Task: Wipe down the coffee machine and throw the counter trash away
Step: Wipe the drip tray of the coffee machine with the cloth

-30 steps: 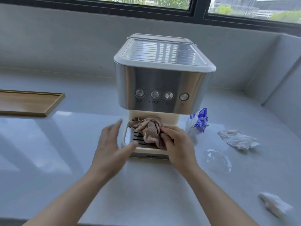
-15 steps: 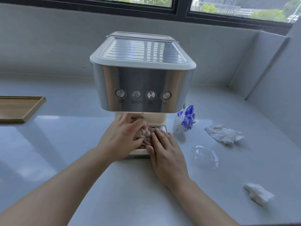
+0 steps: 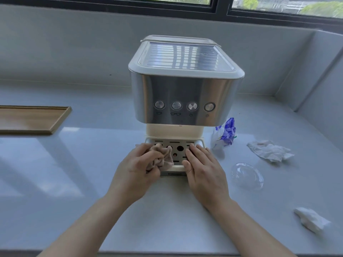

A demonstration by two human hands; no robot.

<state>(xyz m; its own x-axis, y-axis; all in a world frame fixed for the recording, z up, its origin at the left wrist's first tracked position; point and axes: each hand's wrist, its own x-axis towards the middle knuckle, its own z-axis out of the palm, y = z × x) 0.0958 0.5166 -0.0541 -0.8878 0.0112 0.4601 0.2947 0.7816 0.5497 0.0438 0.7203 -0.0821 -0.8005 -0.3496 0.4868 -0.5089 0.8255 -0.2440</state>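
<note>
Left hand (image 3: 137, 169) grips the bunched cloth (image 3: 161, 156) on the drip tray (image 3: 176, 145) at the coffee machine's (image 3: 185, 86) six o'clock, while right hand (image 3: 204, 167) lies flat and empty, apparently steadying it.

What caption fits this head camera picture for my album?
Left hand wipes the coffee machine's drip tray with a cloth; right hand steadies it.

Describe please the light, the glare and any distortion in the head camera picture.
Head view: daylight from the windows puts pale bright patches on the counter at the left; the coffee machine shows striped window reflections on its top and glare on its steel front; the wide lens bends the window frame and wall edges; the left hand and cloth look slightly soft.
</note>
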